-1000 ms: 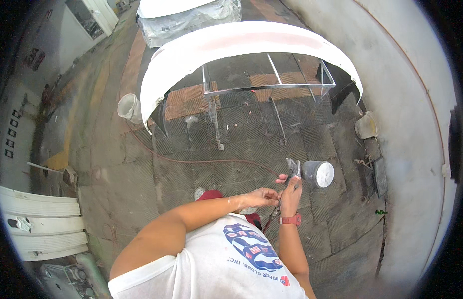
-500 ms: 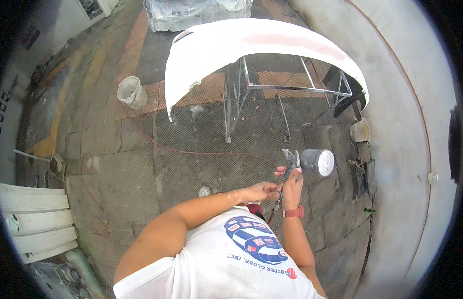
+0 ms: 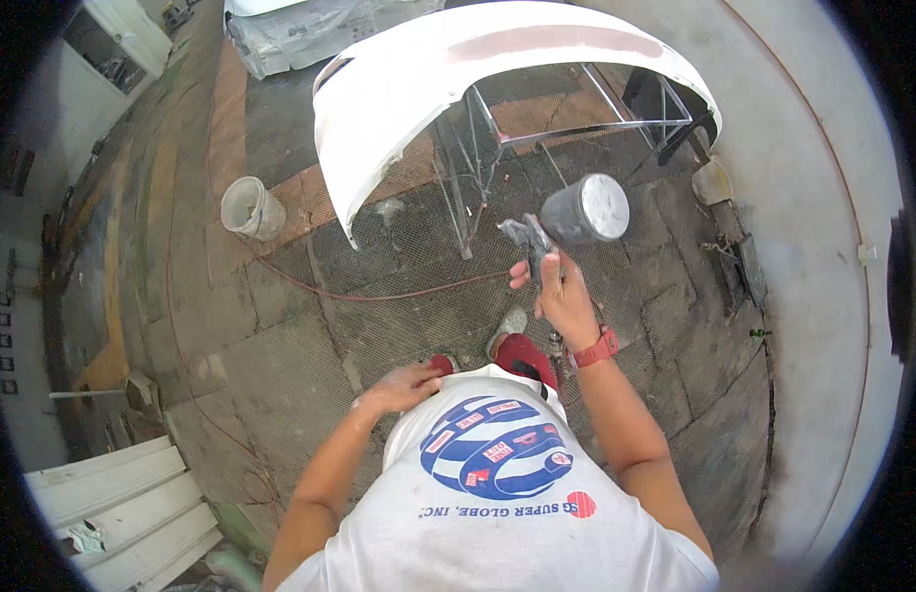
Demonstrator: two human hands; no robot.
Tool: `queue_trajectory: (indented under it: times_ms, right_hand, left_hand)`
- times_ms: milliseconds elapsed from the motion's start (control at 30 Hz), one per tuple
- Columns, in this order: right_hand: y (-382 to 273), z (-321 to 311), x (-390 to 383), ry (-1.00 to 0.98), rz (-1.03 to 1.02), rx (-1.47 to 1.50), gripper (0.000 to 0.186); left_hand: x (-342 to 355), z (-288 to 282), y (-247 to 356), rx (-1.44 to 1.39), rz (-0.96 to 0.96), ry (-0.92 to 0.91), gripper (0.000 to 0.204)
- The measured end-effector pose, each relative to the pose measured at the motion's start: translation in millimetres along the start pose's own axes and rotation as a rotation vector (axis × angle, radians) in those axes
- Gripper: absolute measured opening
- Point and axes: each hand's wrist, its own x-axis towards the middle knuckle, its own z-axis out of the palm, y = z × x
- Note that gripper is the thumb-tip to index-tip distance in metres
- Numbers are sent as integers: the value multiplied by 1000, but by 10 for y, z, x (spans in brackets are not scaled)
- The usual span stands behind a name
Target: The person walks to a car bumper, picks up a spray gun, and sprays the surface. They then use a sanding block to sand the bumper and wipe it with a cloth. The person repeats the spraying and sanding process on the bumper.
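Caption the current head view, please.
Right hand holding a spray gun, left hand by the shirt, before a stand-mounted white bumper.

the spray-gun cup (image 3: pixel 564 213) is grey with a paler lid (image 3: pixel 606 206), the bumper (image 3: pixel 408 94) white with a dusty-pink band (image 3: pixel 556 40).

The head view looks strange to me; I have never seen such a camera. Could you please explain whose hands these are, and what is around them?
There is no robot here: a person works with bare hands. A wide fisheye camera on the head looks down, so straight edges bend near the rim. The right hand holds what looks like a spray gun with a grey cup. The left hand is at the hem of the white shirt. Ahead, a white curved panel sits on a metal stand. On the floor are a bucket and a reddish hose.
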Motion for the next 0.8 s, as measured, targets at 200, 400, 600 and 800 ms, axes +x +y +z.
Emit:
queue_trajectory:
  times_ms: [200,400,600,800]
  right_hand:
    - [-273,-60,740,5,-51,98,72]
    - [-440,-365,1674,-26,-70,89,71]
    - [-536,-663,2524,-103,-63,68,68]
    - [-396,-820,3141,-191,-95,81,65]
  left_hand:
    - [613,-868,198,334,113,669,70]
    - [1728,-2347,1244,580,140,962,67]
    - [2650,-3372,1602,754,-42,923,75]
    - [3112,-3721,1712,874,-171,804,74]
